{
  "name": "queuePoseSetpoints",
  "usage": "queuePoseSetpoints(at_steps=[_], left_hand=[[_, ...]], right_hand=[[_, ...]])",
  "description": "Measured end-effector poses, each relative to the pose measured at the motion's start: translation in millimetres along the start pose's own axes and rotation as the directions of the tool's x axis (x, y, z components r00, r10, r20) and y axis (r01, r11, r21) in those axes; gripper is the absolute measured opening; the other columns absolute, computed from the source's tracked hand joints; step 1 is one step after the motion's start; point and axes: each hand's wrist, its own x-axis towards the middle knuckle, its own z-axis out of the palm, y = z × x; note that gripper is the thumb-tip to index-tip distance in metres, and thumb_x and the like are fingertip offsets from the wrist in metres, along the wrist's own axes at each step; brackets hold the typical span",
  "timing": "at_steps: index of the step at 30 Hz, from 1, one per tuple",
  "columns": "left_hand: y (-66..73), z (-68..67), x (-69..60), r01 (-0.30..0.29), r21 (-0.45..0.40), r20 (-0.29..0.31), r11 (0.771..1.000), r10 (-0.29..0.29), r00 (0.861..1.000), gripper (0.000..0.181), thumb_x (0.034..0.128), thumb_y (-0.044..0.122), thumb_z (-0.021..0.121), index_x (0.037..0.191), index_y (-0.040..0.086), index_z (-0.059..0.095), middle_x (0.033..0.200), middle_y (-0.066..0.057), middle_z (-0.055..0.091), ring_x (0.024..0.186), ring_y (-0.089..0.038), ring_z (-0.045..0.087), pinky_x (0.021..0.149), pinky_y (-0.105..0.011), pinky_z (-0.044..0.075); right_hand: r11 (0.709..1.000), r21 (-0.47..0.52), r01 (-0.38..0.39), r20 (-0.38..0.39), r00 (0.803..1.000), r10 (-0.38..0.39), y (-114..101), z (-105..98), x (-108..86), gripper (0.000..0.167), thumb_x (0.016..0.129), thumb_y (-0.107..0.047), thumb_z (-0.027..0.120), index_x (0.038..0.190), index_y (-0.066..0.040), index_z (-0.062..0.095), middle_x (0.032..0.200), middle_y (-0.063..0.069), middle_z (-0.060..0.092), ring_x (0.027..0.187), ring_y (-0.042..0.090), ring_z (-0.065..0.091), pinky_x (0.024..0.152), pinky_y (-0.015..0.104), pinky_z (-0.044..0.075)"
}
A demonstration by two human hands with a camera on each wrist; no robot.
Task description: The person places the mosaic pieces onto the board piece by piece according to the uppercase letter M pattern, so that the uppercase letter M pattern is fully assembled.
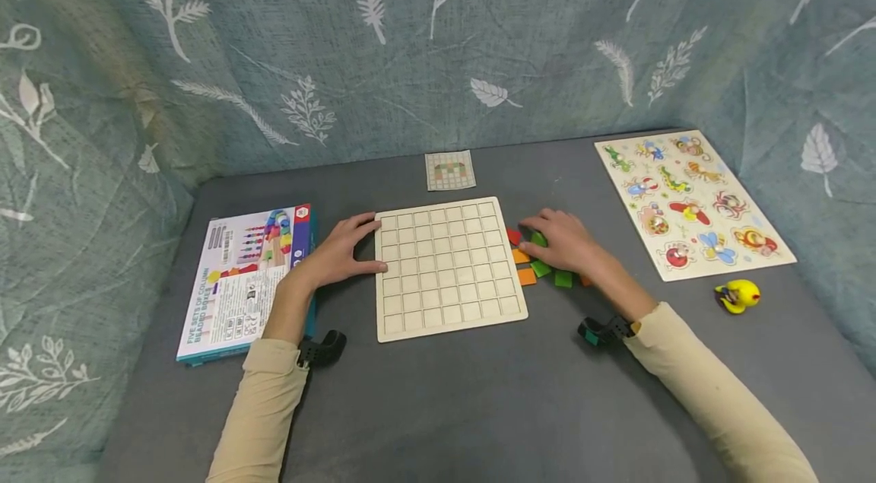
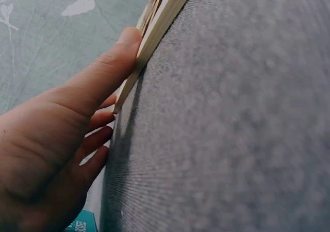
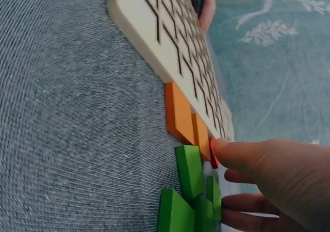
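A square wooden board with a grid of recesses lies flat on the dark table. My left hand rests at its left edge, thumb on the rim; in the left wrist view that thumb touches the board's edge, the other fingers beyond it. Orange tiles, a red tile and several green tiles lie along the board's right side. My right hand is over them, fingers spread; in the right wrist view its thumb is at the red tile, and whether it grips is unclear.
A small printed pattern card lies behind the board. To the left is a boxed set. A wooden insect picture board and a yellow rubber duck are at the right. A leaf-patterned cloth hangs behind the table.
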Motion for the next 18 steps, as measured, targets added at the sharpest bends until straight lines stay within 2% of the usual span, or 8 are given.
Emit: queuePoseSetpoints(at_steps=[4, 10, 14, 18], left_hand=[[-0.3, 1.3, -2.9, -0.021, 0.033, 0.014, 0.999, 0.021, 1.0, 0.086, 0.0892, 0.043, 0.067, 0.155, 0.009, 0.024, 0.162, -0.016, 0.014, 0.149, -0.04, 0.013, 0.114, -0.063, 0.023], [0.4, 0.6, -2.1, -0.023, 0.047, 0.03, 0.999, 0.021, 0.999, 0.085, 0.0916, 0.043, 0.064, 0.156, 0.009, 0.021, 0.163, -0.015, 0.01, 0.149, -0.04, 0.011, 0.114, -0.063, 0.022], [0.0, 0.8, -3.4, -0.036, 0.04, 0.067, 0.999, 0.033, 0.997, 0.084, 0.0946, 0.043, 0.06, 0.157, 0.01, 0.014, 0.164, -0.015, 0.003, 0.15, -0.041, 0.005, 0.115, -0.065, 0.015], [-0.9, 3.0, -4.8, -0.037, 0.013, 0.086, 0.999, 0.036, 0.996, 0.084, 0.096, 0.044, 0.057, 0.157, 0.011, 0.01, 0.165, -0.013, -0.001, 0.151, -0.042, 0.001, 0.115, -0.066, 0.01]], right_hand=[[0.997, -0.082, 0.004, -0.027, 1.0, -0.006, -4.8, 0.5, 3.4, 0.048, 0.094, -0.036, 0.062, 0.131, -0.006, 0.06, 0.12, 0.021, 0.062, 0.106, 0.038, 0.059, 0.096, 0.055, 0.044], [0.976, -0.216, 0.036, -0.069, 0.996, -0.052, -8.9, 0.1, 7.4, 0.045, 0.092, -0.037, 0.065, 0.127, -0.009, 0.065, 0.112, 0.018, 0.067, 0.102, 0.035, 0.063, 0.105, 0.057, 0.039], [0.957, -0.282, 0.059, -0.091, 0.992, -0.088, -10.6, 0.5, 10.4, 0.043, 0.09, -0.039, 0.067, 0.122, -0.01, 0.068, 0.104, 0.016, 0.07, 0.096, 0.032, 0.065, 0.101, 0.054, 0.044], [0.948, -0.311, 0.063, -0.082, 0.992, -0.092, -12.7, -0.7, 11.6, 0.043, 0.089, -0.041, 0.067, 0.121, -0.012, 0.069, 0.103, 0.016, 0.071, 0.096, 0.031, 0.065, 0.101, 0.053, 0.044]])
